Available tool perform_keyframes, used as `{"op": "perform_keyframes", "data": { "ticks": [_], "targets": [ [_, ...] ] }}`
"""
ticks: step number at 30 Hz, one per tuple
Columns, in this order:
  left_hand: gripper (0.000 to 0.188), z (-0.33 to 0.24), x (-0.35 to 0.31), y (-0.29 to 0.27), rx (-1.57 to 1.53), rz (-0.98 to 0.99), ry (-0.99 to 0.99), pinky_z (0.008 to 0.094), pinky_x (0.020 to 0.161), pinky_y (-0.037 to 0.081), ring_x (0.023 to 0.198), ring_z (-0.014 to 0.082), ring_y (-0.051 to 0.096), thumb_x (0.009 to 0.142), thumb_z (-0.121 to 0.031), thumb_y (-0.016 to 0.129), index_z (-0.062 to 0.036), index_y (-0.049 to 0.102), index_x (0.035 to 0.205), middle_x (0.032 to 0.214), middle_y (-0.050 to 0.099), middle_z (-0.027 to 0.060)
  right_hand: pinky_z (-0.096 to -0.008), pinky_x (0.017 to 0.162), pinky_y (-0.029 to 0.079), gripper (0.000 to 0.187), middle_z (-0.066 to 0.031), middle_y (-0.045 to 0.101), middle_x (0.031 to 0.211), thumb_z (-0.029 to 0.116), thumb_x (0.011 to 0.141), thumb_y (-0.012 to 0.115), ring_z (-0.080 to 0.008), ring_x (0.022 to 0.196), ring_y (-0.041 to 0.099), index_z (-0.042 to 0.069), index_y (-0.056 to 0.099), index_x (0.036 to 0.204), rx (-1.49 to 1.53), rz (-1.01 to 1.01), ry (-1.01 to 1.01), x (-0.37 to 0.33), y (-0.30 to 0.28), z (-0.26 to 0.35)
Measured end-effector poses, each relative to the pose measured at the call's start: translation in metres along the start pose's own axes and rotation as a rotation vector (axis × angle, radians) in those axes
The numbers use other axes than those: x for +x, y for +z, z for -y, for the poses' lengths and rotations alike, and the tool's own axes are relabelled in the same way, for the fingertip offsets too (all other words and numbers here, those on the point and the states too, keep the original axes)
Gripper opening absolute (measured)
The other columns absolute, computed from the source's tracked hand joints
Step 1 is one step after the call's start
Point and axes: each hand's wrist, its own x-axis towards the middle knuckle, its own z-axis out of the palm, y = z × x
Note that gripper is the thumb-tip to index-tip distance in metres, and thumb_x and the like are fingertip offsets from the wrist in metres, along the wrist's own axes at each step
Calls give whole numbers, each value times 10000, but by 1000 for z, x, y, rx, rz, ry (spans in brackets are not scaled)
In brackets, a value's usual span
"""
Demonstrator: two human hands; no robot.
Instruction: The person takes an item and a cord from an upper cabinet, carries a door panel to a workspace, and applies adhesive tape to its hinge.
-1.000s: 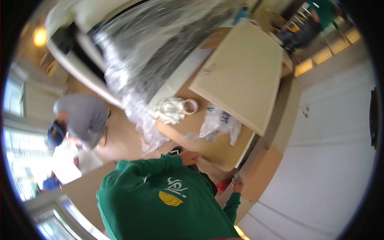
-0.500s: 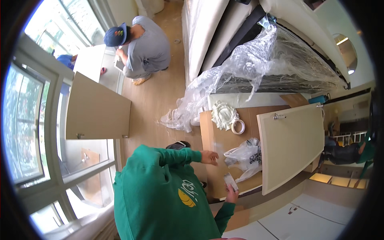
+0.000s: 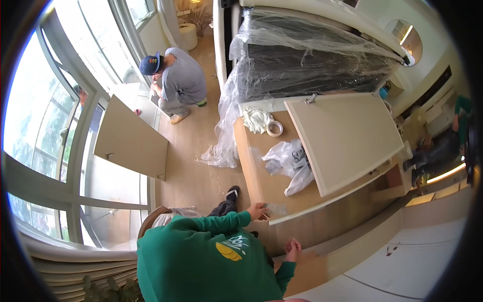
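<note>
My left hand [image 3: 258,212] is closed on the edge of a small clear plastic packet [image 3: 276,209], at the near corner of the cardboard-covered surface [image 3: 245,173]. What the packet contains is too small to tell. My right hand [image 3: 293,249] is apart from it, nearer me and to the right, with curled fingers; whether anything small is in them does not show. Beyond the packet lies a crumpled translucent plastic bag [image 3: 292,163]. A cream door panel [image 3: 347,141] with metal hinges rests over the right part of the surface.
White gloves [image 3: 257,120] and a tape roll [image 3: 274,129] lie at the far left of the surface. Plastic-wrapped furniture [image 3: 302,60] stands behind it. A person in grey [image 3: 185,75] crouches by the windows, near another hinged panel [image 3: 132,138]. A chair [image 3: 151,221] is at my left.
The small packet has passed from my right hand to my left, which has come nearer the surface's near corner. My right hand has drawn away. The whole view has shifted.
</note>
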Motion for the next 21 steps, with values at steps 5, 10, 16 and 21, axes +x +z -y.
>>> {"op": "perform_keyframes", "data": {
  "ticks": [5, 10, 16, 21],
  "targets": [
    [272, 19, 9, -18, -150, -22, -153, 358, 679, 572, 863, 299, 705, 977, -239, 571, -90, 575, 1205, 1085, 709, 152, -282, 660, 534, 155, -64, 721, 953, 170, 959, 588, -160, 807, 680, 127, 638, 1099, 4, -54, 71, -8, -101, -27],
    [257, -12, 2, 18, -104, -167, 89, 367, 745, 552, 897, 260, 694, 997, -216, 502, -75, 552, 1206, 1081, 696, 140, -262, 683, 502, 165, -25, 708, 994, 245, 947, 631, -121, 812, 649, 157, 650, 1085, 29, -52, 11, -9, -109, 36],
    [586, 2, 42, 4, -82, -309, -193, 423, 879, 514, 1063, 269, 630, 913, -392, 645, -83, 433, 1363, 1251, 597, 113, -272, 751, 511, 247, -52, 705, 1053, 259, 968, 609, -119, 874, 651, 117, 640, 1168, 66, 26, -115, -1, -89, 89],
    [578, 46, 18, -51, 228, -403, 51, 395, 634, 539, 857, 265, 672, 879, -286, 698, -38, 453, 1341, 1133, 628, 148, -269, 742, 518, 262, -44, 699, 1069, 311, 984, 597, -117, 865, 655, 131, 630, 1171, 56, 5, -28, 12, -108, 46]
  ]
}}
